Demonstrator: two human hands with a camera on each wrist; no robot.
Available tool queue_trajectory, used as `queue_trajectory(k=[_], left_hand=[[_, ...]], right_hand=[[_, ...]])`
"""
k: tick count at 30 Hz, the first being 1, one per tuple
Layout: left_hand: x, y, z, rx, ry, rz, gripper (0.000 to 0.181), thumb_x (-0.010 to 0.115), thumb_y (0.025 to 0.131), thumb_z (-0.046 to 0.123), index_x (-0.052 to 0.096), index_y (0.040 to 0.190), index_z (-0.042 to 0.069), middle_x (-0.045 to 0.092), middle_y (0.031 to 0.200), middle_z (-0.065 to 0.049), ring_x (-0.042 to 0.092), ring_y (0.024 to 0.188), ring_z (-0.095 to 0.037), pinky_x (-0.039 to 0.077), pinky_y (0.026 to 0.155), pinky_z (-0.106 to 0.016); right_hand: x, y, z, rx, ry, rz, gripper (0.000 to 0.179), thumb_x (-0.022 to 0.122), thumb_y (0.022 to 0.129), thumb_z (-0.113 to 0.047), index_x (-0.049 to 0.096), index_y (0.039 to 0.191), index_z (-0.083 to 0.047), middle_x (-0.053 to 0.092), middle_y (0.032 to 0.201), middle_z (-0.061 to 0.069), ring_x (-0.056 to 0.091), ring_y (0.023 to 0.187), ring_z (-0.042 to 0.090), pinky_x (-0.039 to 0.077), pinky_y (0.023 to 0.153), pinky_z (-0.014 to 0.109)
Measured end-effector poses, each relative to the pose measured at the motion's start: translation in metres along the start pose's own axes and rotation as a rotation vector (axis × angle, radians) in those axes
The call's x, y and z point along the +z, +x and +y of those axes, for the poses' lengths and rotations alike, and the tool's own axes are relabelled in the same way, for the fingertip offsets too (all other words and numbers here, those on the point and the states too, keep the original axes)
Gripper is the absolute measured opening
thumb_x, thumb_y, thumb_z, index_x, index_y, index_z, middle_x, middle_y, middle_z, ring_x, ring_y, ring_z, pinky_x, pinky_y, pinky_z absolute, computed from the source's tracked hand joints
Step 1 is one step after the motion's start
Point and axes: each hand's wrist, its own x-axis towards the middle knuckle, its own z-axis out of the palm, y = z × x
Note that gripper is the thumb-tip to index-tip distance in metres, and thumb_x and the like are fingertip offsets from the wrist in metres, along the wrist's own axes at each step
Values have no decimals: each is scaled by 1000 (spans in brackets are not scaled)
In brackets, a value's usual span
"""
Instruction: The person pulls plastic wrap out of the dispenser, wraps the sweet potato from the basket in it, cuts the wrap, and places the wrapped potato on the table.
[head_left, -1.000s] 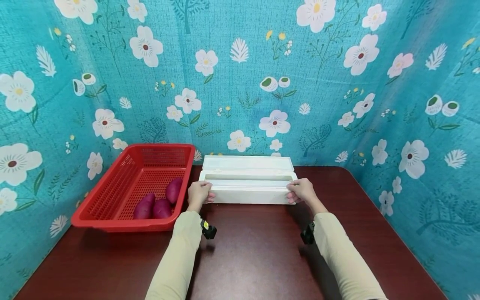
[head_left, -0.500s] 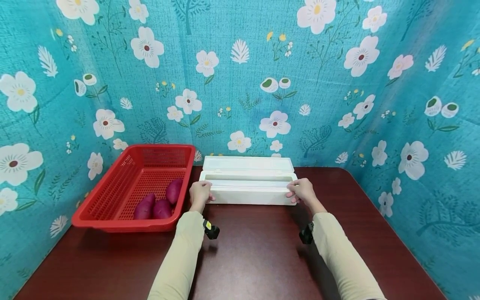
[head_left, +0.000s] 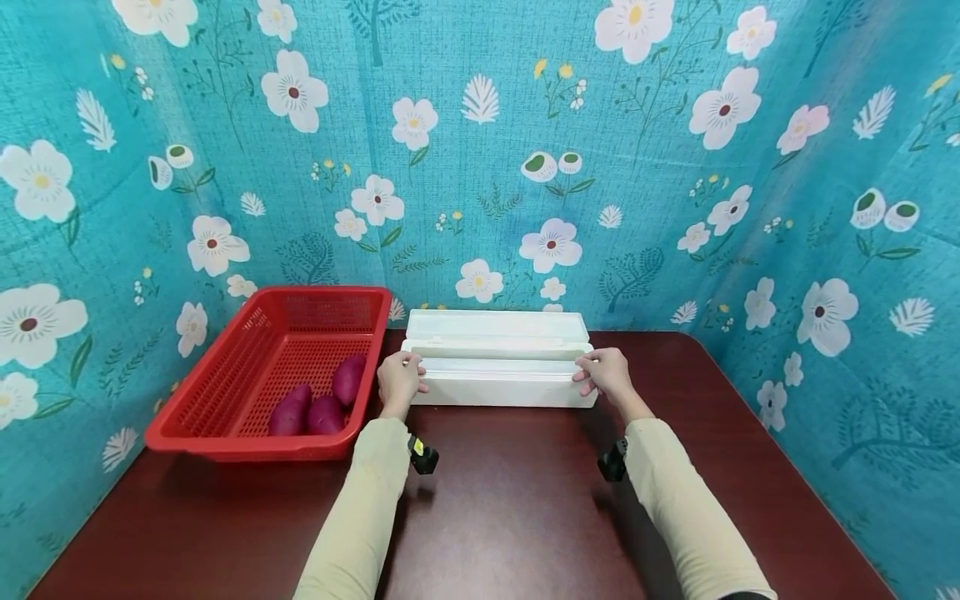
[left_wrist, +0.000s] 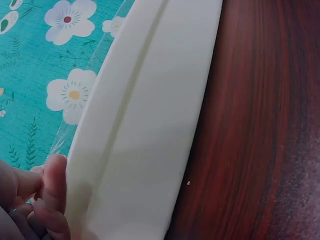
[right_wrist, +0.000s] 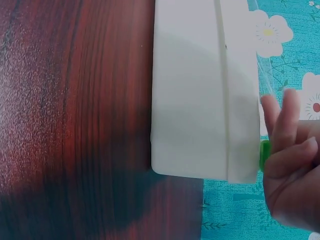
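A long white cling film dispenser (head_left: pixel 501 393) lies across the back of the table, its lid (head_left: pixel 498 325) tipped back against the curtain side. My left hand (head_left: pixel 400 383) is at its left end, and my right hand (head_left: pixel 606 377) is at its right end. Thin clear cling film (left_wrist: pixel 64 139) runs from the left fingertips along the dispenser's edge in the left wrist view. In the right wrist view, the right fingers pinch the film's other side, beside a small green piece (right_wrist: pixel 265 154). The film is barely visible from the head view.
To the left, a red plastic basket (head_left: pixel 247 450) holds three purple sweet potatoes (head_left: pixel 291 410). A dark red-brown table (head_left: pixel 510 500) lies under everything. The blue floral curtain (head_left: pixel 480 167) hangs close behind the dispenser and along both sides.
Both hands stay at the dispenser's ends and have risen very slightly. The dispenser's front has shifted a little to the right. Basket and sweet potatoes are unchanged.
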Motion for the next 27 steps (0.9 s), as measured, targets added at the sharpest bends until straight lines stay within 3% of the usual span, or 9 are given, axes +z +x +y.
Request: queue_trajectory(k=[8, 16, 21, 27], left_hand=[[-3, 0, 1, 25, -145, 24, 20, 52, 90, 10, 65, 97, -4, 65, 86, -16, 61, 48, -16, 48, 71, -35], [-4, -5, -2, -9, -270, 6, 22, 56, 88, 11, 65, 97, -7, 65, 84, -19, 62, 54, -15, 50, 58, -29], [-3, -5, -2, 20, -339, 34, 21, 64, 82, 13, 67, 90, -6, 65, 80, -21, 64, 58, -19, 49, 54, -24], [0, -3, -1, 18, -390, 76, 18, 66, 80, 6, 67, 92, -7, 65, 85, -19, 65, 61, -21, 51, 57, -26]], right_hand=[[-2, 3, 2, -19, 72, -8, 26, 51, 91, -11, 58, 106, 10, 65, 81, 12, 59, 46, 14, 34, 39, 21], [0, 3, 10, 81, 345, -25, 34, 51, 91, -10, 52, 113, 15, 64, 85, 17, 63, 55, 15, 50, 52, 25], [2, 5, 6, 89, 419, 35, 37, 59, 86, -13, 54, 110, 15, 64, 86, 21, 64, 55, 18, 51, 55, 30], [1, 4, -2, 136, 516, 80, 34, 61, 83, -3, 53, 111, 15, 65, 70, 12, 65, 60, 21, 51, 62, 34]])
